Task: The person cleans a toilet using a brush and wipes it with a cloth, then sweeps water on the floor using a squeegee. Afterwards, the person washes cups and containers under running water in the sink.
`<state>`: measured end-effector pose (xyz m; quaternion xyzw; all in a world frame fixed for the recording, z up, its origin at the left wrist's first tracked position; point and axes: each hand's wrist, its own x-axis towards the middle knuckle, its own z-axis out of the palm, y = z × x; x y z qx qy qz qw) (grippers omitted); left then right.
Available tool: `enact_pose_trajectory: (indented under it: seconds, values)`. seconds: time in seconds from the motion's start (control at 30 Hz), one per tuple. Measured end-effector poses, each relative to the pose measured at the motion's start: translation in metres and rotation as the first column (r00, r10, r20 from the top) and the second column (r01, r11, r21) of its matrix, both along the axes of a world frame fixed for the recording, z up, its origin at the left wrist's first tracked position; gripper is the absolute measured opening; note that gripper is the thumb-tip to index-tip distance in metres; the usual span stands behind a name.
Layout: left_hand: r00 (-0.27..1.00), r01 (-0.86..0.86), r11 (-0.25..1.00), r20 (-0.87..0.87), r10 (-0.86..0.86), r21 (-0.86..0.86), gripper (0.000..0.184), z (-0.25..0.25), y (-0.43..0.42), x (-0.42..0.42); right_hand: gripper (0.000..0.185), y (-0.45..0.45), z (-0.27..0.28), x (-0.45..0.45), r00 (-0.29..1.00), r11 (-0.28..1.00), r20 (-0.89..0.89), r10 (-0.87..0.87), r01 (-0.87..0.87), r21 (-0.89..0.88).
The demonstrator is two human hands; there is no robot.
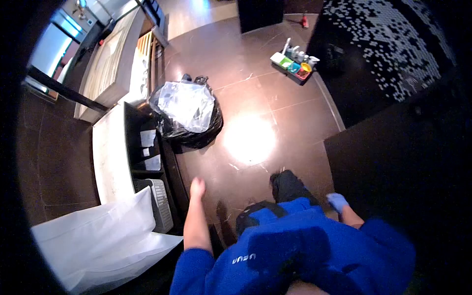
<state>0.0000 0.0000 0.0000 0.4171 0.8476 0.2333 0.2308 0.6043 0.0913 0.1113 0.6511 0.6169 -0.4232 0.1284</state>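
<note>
My left hand (197, 188) is bare and held out over the floor beside the low shelf unit. Its fingers look curled in, and nothing shows in them. A blue glove covers my right hand (337, 201), which hangs out by my right side near a dark panel; its fingers are too blurred to read. Ahead of my left hand, a black garbage bag (209, 132) sits on the floor with a clear plastic bag (187, 105) lying on top. Nearest on the left is a large white sheet or bag (98, 241), apart from my hand.
A caddy (298, 73) with spray bottles and coloured cloths stands on the brown tiled floor (250, 98). The shelf unit (109, 152) holds papers and a grey keyboard (160, 204). A small red object (305, 21) lies farther back. Dark panels border the right.
</note>
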Motion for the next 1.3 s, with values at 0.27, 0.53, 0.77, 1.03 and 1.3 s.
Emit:
enact_pose_trajectory:
  seconds: [0.27, 0.53, 0.77, 1.03, 1.3]
  values:
    - [0.889, -0.061, 0.985, 0.458, -0.020, 0.162, 0.021, 0.100, 0.319, -0.029, 0.027, 0.154, -0.003, -0.035, 0.967, 0.964, 0.091, 0.236, -0.222, -0.146]
    - [0.837, 0.070, 0.673, 0.410, 0.362, -0.737, 0.013, -0.017, 0.217, -0.110, 0.007, 0.515, -0.033, -0.221, 0.697, 0.905, -0.604, -0.387, 0.413, -0.103]
    - [0.559, -0.113, 0.619, 0.465, 0.686, -0.777, 0.016, -0.010, 0.318, -0.263, 0.017, 0.644, -0.022, -0.337, 0.587, 0.798, -0.563, -0.582, 0.546, -0.256]
    - [0.836, -0.179, 0.848, 0.378, 0.399, -0.499, 0.028, 0.047, 0.585, -0.363, 0.020, 0.645, -0.039, -0.322, 0.514, 0.571, -0.248, -0.821, 0.737, -0.362]
    - [0.625, 0.017, 0.777, 0.613, 0.483, -0.629, 0.015, 0.051, 0.630, -0.374, 0.025, 0.736, -0.054, -0.365, 0.618, 0.862, -0.606, -0.501, 0.421, -0.282]
